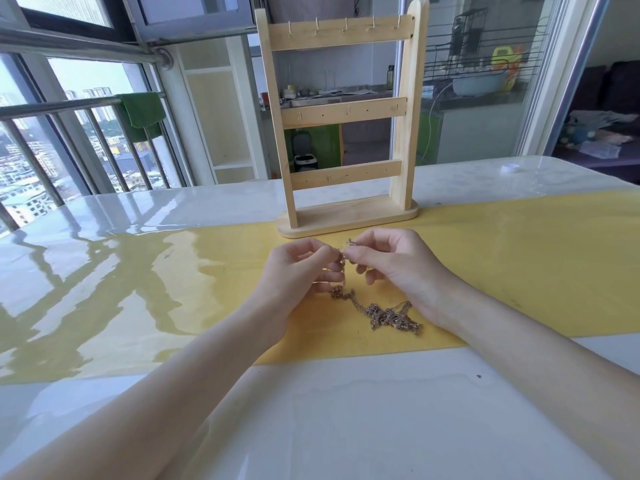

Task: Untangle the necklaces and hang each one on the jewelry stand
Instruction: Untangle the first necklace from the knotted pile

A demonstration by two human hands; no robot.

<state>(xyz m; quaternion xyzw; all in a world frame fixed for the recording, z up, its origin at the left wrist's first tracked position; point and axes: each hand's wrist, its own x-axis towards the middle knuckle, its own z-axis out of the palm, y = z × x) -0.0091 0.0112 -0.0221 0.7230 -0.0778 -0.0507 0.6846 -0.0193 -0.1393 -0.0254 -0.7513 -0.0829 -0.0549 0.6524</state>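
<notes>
On inspection, every hook of the jewelry stand point(341, 112) was bare, so nothing had been hung. My left hand point(298, 271) and right hand point(391, 265) each pinched the necklaces point(377, 311) at one raised end just in front of the stand. The rest lay as a knotted heap on the yellow mat point(519, 258), and I judged the untangling barely started, with all hanging left.

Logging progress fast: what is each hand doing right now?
Left hand: pinching the tangled necklaces at their raised end.
Right hand: pinching the same chain.
</notes>
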